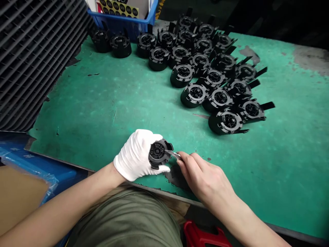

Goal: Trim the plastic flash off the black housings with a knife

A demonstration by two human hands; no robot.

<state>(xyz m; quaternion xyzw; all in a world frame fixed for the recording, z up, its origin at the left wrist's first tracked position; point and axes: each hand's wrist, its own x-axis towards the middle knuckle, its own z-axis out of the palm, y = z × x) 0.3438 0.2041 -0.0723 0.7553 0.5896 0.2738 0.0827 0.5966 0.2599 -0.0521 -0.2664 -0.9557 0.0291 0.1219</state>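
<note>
My left hand point(136, 156), in a white glove, is closed around a round black plastic housing point(157, 153) near the table's front edge. The housing's ribbed inner face is turned up toward me, and part of its left side is hidden by the glove. Bare and closed, my right hand point(205, 176) grips a small craft knife point(174, 155) with a pointed metal blade. The blade's tip is at the right part of the housing's face; whether it touches cannot be made out. Most of the knife's handle is hidden in the fingers.
Several similar black housings point(195, 93) stand in rows on the green tabletop point(102, 99). Behind them is a blue bin point(123, 23) with a sheet of round black stickers point(119, 8). A black grid panel point(38, 51) rises at left. Below the table's edge is a red object point(203, 235).
</note>
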